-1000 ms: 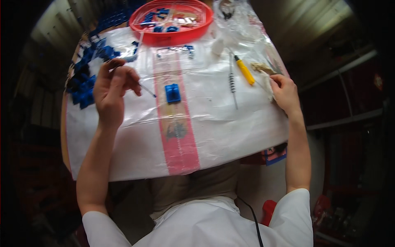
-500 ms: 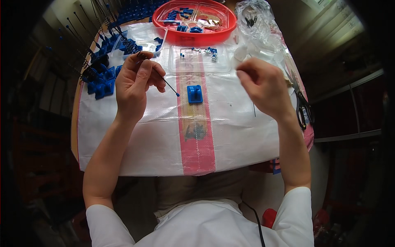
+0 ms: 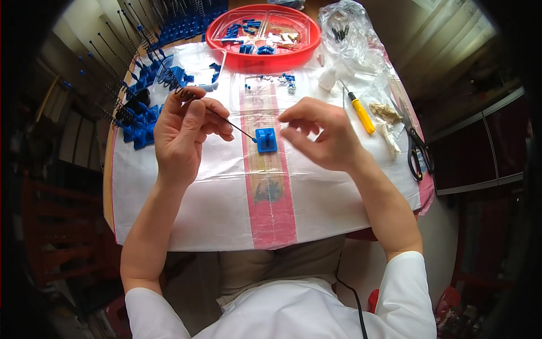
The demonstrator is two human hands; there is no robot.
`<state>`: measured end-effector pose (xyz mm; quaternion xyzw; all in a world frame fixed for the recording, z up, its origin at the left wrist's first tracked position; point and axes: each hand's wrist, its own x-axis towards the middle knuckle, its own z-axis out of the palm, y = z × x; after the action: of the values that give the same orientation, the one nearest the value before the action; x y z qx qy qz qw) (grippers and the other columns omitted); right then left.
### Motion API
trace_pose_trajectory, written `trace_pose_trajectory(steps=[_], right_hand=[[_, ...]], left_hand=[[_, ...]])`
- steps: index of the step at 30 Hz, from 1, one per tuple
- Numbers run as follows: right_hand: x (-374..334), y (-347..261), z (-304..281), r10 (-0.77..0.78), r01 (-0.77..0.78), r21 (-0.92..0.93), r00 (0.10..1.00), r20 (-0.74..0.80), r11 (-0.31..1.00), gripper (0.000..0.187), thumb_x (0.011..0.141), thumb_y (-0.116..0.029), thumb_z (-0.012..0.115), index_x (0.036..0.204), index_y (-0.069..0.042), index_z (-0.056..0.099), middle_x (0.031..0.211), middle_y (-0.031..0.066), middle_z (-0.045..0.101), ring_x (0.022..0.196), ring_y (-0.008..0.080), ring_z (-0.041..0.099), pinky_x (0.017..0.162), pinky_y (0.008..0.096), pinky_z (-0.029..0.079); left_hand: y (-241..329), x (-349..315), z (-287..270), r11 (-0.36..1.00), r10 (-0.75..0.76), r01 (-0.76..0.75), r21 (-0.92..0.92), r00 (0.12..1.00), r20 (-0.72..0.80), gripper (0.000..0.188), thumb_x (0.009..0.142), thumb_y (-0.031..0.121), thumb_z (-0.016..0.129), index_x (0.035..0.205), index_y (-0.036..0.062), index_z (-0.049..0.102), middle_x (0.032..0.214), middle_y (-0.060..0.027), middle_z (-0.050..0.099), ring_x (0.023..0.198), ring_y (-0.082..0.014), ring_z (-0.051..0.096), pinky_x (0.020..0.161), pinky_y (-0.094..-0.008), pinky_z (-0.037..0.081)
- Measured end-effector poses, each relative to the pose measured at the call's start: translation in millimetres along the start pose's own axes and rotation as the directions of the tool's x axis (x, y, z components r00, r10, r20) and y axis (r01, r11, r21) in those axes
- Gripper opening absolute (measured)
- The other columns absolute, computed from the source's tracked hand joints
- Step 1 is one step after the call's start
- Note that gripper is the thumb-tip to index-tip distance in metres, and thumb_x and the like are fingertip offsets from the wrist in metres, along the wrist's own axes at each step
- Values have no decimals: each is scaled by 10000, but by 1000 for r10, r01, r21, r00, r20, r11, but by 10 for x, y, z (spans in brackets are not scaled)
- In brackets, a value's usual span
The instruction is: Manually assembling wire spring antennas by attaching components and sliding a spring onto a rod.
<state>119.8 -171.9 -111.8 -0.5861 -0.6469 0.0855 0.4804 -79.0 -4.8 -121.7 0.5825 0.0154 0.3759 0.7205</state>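
Tray (image 3: 223, 35) behind block (image 3: 266, 140)

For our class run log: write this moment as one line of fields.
left hand: pinches thin rod | rod tip: at blue block | right hand: above cloth, holds nothing visible | yellow screwdriver: lying

table (image 3: 107, 186): round wooden edge, under white woven cover (image 3: 186, 209) with pink stripe, below both hands
cabinet (image 3: 480, 152): dark, pale trim, right of the right hand
floor (image 3: 361, 271): pale, lower right past the table edge
left side: dark, reddish chair frame (image 3: 51, 248) well left of the left hand
light: bright, even
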Motion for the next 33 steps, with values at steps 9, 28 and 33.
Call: trace_pose_trajectory(steps=[9,28,33], right_hand=[[-15,118,-25,-66,69,49,996,-56,996,255,811,-46,785,1047,-28,689,873,36,681,729,72,615,612,221,477],[-32,334,4,165,-175,-30,962,-218,984,163,880,-80,700,1015,11,695,766,91,717,627,101,636,585,253,514],[-31,323,4,179,-191,-39,962,-204,981,119,905,-82,695,1004,-17,704,771,23,700,660,51,613,589,207,485]], left_hand=[[197,154,200,987,-134,122,-108,985,-108,192,1044,179,484,1172,46,538,1016,-158,673,869,-214,699,751,-339,587],[-182,58,-21,821,-17,-2,571,999,27,154,1026,117,530,1155,34,541,908,-44,626,769,-85,563,708,-230,477],[-195,43,-54,809,-33,17,588,999,17,159,1024,122,536,1159,37,543,908,-43,626,765,-79,557,707,-225,474]])
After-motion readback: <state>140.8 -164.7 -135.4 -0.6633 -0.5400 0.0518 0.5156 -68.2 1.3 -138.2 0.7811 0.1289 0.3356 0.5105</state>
